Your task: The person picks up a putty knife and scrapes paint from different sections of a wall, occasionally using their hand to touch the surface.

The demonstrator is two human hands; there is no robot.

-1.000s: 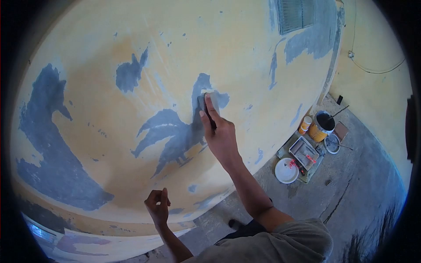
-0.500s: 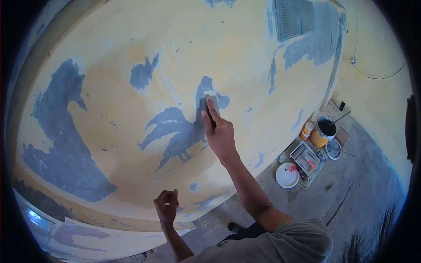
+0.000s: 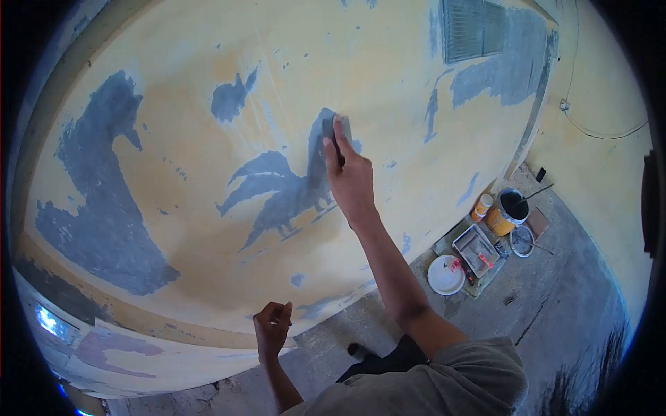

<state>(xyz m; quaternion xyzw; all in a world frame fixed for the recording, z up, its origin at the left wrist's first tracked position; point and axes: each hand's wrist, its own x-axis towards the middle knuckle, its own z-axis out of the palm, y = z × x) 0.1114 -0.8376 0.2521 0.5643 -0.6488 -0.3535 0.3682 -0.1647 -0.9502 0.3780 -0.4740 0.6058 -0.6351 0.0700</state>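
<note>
A patchily painted masonry wall, concrete floor and paint bucket: a building under renovation.

A yellow bucket stands near a tray on the concrete floor; a cable droops along the adjoining wall.

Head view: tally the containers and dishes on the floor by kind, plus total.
Yellow bucket: 1
Small orange-and-white jar: 1
Rectangular tray: 1
Round shallow dishes or lids, one white, one grey inside: 2
Total: 5
</note>
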